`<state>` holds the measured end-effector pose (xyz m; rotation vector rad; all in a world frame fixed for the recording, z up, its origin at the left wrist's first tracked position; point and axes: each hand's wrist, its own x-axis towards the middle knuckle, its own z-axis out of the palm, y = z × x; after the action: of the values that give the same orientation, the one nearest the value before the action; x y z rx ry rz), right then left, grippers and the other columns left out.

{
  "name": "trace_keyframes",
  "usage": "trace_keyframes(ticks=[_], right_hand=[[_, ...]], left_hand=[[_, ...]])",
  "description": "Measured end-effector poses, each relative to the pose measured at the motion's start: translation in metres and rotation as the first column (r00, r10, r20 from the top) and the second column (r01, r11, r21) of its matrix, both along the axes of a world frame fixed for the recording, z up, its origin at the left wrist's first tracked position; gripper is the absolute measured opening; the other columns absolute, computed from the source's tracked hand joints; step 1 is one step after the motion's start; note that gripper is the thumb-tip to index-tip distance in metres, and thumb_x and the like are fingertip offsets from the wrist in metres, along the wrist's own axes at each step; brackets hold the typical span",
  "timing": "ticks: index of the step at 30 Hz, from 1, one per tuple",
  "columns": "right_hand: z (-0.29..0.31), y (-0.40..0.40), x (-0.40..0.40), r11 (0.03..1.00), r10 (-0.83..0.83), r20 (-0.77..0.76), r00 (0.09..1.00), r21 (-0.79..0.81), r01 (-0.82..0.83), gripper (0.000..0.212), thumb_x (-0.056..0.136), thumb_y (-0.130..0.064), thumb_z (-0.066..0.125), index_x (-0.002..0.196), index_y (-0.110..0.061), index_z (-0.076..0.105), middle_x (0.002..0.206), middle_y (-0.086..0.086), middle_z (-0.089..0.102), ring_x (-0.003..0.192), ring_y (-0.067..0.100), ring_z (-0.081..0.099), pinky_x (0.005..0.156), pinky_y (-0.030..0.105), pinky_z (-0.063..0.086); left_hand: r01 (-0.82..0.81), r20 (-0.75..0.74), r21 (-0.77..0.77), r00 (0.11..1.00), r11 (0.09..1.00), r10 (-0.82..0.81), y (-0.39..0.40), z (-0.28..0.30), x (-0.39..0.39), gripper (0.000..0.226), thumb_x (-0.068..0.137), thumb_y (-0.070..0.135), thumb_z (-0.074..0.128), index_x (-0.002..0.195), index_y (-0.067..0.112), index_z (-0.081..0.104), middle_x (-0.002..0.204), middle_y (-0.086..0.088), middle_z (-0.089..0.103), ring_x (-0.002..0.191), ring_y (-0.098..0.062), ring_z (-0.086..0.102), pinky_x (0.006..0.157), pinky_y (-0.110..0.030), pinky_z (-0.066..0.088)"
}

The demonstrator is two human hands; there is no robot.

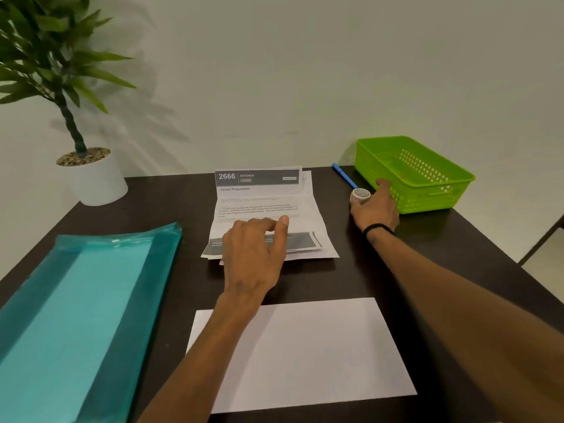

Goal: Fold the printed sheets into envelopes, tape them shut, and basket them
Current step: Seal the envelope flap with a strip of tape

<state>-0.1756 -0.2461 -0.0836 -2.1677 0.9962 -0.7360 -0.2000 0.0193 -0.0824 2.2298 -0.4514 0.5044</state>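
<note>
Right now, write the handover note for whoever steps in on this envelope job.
Left hand: fingers rest on the printed sheets at table centre, no grip.
Right hand: grip on the small tape roll beside the green basket.
A folded white sheet lies at the near edge, untaped as far as shows.
Basket looks empty.
Left: tape that one, basket it, fold the rest.

Perforated plastic basket [427, 190], matt dark table [351, 279]

Dark table [335, 279] with printed sheets [262, 209], white envelope [305, 355], teal packet [76, 315], green basket [415, 175], blue pen [343, 174], potted plant [91, 175].
</note>
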Motion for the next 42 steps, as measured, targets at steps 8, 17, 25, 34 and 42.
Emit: trace_keyframes(ticks=[8,17,25,34,42], right_hand=[[-0.010,-0.006,0.008,0.995,0.023,-0.060,0.998,-0.091,-0.028,0.066,0.086,-0.046,0.075,0.143,-0.027,0.049,0.133,0.007,0.064,0.123,0.032,0.061,0.098,0.047,0.052],[-0.007,0.008,-0.006,0.990,0.094,0.243,0.966,0.079,-0.116,0.032,0.085,-0.043,0.079,0.111,-0.026,0.072,0.112,-0.004,0.073,0.103,0.020,0.070,0.085,0.037,0.058],[0.016,0.074,-0.077,0.557,0.340,0.639,0.690,0.454,-0.695,0.032,0.079,-0.033,0.082,0.097,-0.008,0.077,0.093,0.014,0.078,0.084,0.027,0.075,0.075,0.035,0.062],[0.013,0.085,-0.082,0.399,0.528,0.617,0.584,0.427,-0.812,0.030,0.092,-0.025,0.072,0.107,0.001,0.074,0.104,0.020,0.076,0.097,0.035,0.074,0.081,0.040,0.062],[0.014,0.080,-0.079,0.642,0.601,0.518,0.609,0.142,-0.754,0.032,0.091,-0.013,0.079,0.122,-0.016,0.073,0.115,-0.002,0.073,0.091,0.021,0.075,0.071,0.031,0.064]], left_hand=[[0.066,-0.046,-0.035,0.997,0.997,-0.067,-0.023,-0.011,0.005,0.024,0.101,0.043,0.061,0.114,0.027,0.073,0.116,0.005,0.072,0.107,-0.014,0.059,0.096,-0.035,0.053],[0.132,-0.013,-0.075,0.991,0.988,-0.133,-0.023,-0.017,-0.002,0.028,0.099,0.034,0.066,0.124,0.022,0.070,0.126,0.001,0.070,0.117,-0.015,0.059,0.105,-0.037,0.051],[0.281,0.050,-0.223,0.960,0.933,-0.277,-0.025,-0.009,-0.007,0.060,0.093,0.048,0.071,0.147,0.033,0.050,0.138,0.010,0.060,0.124,-0.008,0.057,0.103,-0.036,0.054],[0.293,0.041,-0.223,0.956,0.930,-0.292,-0.026,-0.009,-0.009,0.056,0.094,0.035,0.075,0.145,0.026,0.054,0.136,0.010,0.063,0.121,-0.002,0.059,0.100,-0.030,0.054],[0.309,0.068,-0.232,0.951,0.922,-0.302,-0.025,-0.012,-0.006,0.055,0.092,0.023,0.078,0.143,0.023,0.057,0.132,0.008,0.062,0.120,-0.006,0.060,0.097,-0.032,0.057]])
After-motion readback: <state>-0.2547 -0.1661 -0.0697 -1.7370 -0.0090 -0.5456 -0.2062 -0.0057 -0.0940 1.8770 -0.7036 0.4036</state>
